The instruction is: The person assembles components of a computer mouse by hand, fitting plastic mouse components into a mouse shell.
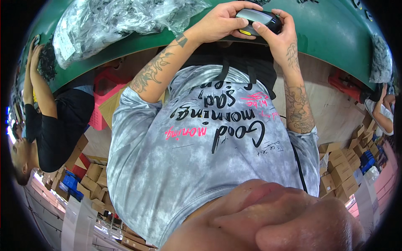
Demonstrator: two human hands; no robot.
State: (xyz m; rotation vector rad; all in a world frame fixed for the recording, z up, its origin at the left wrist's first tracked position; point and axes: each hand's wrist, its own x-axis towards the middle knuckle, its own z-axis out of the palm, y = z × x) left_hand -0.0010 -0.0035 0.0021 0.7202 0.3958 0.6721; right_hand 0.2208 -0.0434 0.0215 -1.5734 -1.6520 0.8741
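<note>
Both my hands are closed round a small rounded black device [260, 17] with a glossy grey top panel and a yellow patch on its near edge. I cannot make out its exact kind. My left hand [224, 21] grips its left side, thumb against the panel's edge and fingers along the far side. At the right end my right hand [282, 33] holds it, with the thumb laid on the near edge and the fingers curled behind. The device is held over the near edge of the green table [326, 33]; its underside is hidden.
A large clear plastic bag [113, 25] of small dark parts lies on the table at left. Another filled bag [380, 60] is at the far right. Co-workers sit at left [58, 121] and right [383, 108]. A red stool [100, 100] and cardboard boxes [341, 167] stand around.
</note>
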